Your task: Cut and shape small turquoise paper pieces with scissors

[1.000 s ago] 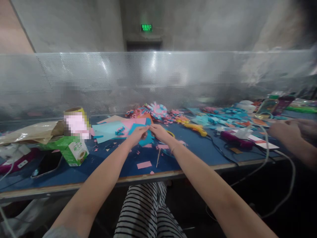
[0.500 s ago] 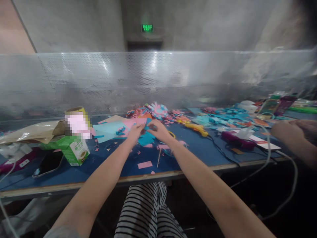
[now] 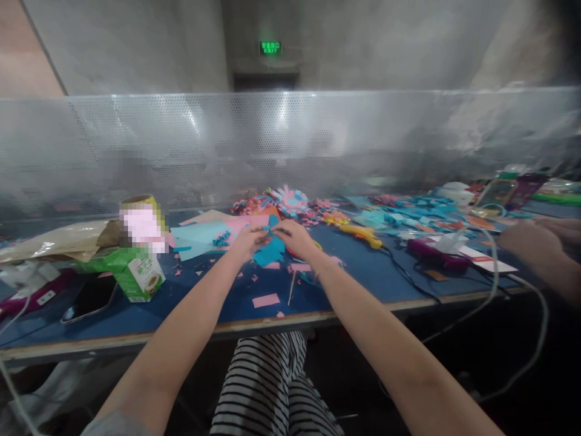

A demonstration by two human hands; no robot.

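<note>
A small blue paper piece (image 3: 273, 249) is gripped by the left hand (image 3: 246, 241) and right hand (image 3: 294, 235) over the middle of the blue tabletop (image 3: 372, 272); it could be torn if pulled unevenly.

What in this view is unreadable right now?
Head view:
- blue paper: top part covered by the left hand and right hand pinching it.
- can label: pixelated.
- co-worker's hand: blurred, cut off by the right edge.
- far paper scraps: smeared by blur.

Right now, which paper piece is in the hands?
The darker blue piece, pinched between left hand and right hand; the light-blue sheet and the pink rectangle lie loose on the table.
</note>
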